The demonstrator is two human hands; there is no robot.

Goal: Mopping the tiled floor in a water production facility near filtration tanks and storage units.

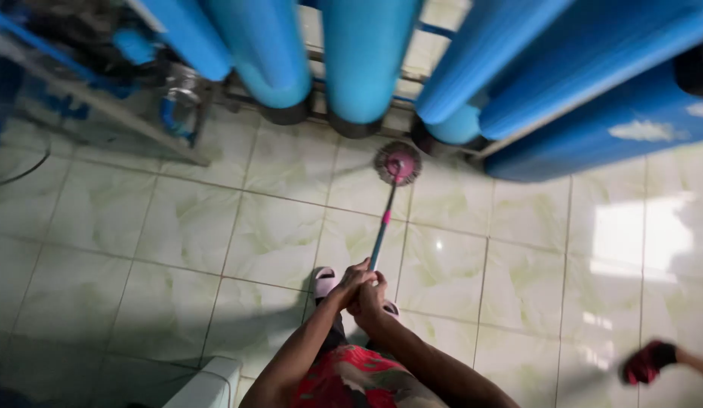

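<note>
Both hands, left hand (350, 281) and right hand (370, 296), are closed together around the top of a mop handle (382, 227). The round pink mop head (398, 163) rests on the tiled floor (178, 227) just before the blue tanks (364, 57). Keeping the grip firm and the head flat would clean along the tanks' bases.
</note>
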